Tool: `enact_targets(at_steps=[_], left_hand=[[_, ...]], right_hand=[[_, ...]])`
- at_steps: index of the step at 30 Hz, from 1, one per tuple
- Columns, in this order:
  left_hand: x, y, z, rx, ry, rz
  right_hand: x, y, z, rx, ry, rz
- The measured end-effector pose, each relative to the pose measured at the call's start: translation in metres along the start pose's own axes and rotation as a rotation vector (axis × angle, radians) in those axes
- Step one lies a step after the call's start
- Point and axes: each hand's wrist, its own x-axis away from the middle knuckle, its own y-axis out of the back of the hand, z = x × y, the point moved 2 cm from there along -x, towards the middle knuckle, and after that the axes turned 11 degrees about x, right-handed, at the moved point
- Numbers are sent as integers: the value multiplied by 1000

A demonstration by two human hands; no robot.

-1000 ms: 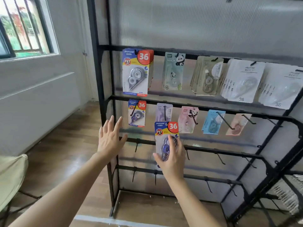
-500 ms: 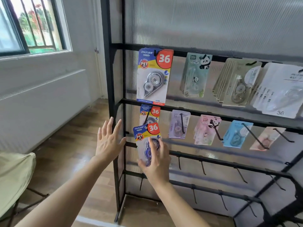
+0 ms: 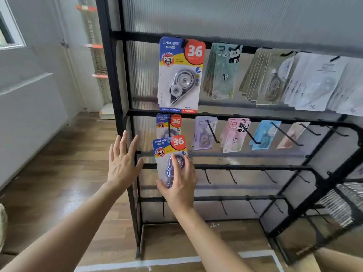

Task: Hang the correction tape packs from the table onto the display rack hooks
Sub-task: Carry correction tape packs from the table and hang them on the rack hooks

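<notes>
My right hand (image 3: 180,185) grips a blue, yellow and red correction tape pack (image 3: 168,149) marked 36, holding it upright in front of the black display rack (image 3: 110,79). The pack's top sits just below matching packs (image 3: 169,124) hanging on the leftmost hook of the second row. My left hand (image 3: 122,161) is raised beside it with fingers spread, holding nothing, near the rack's left post. A larger pack of the same brand (image 3: 179,75) hangs on the top row.
Other packs hang along the top two rows: panda packs (image 3: 224,71), beige and white ones, purple (image 3: 204,133), pink (image 3: 234,134) and blue (image 3: 264,134). Bare hooks (image 3: 232,176) line the lower bars. A wall and wooden floor lie left.
My right hand has carried the pack leftward along the rack, from under the purple pack to below the leftmost second-row hook. The view has moved closer to the rack.
</notes>
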Motion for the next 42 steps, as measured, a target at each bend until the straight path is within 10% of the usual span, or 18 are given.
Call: enact_targets(at_steps=[42], left_hand=[[-66,-12,35,-85,-227,-50]], right_hand=[[-107,-85,-33,210,17,514]])
